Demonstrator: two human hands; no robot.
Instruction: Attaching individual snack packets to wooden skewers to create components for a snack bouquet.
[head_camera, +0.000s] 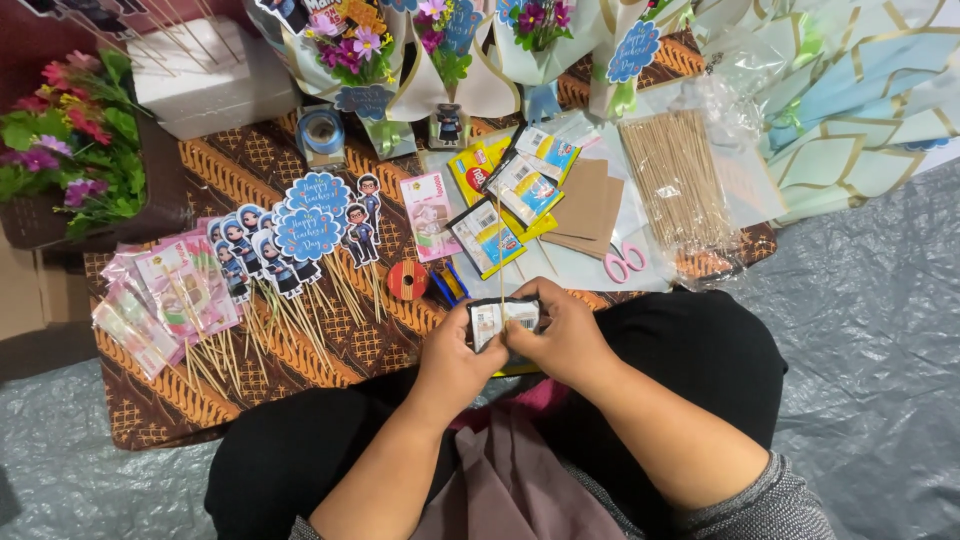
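A small dark snack packet was pinched between the left hand and right hand near the batik cloth's front edge, a thin skewer apparently being attached, so steady alignment was probably needed next.

A single head-worn view looks steeply down from above the seated person; it faces forward over the lap, close to the hands, taking in the patterned cloth and grey floor sheet beyond.
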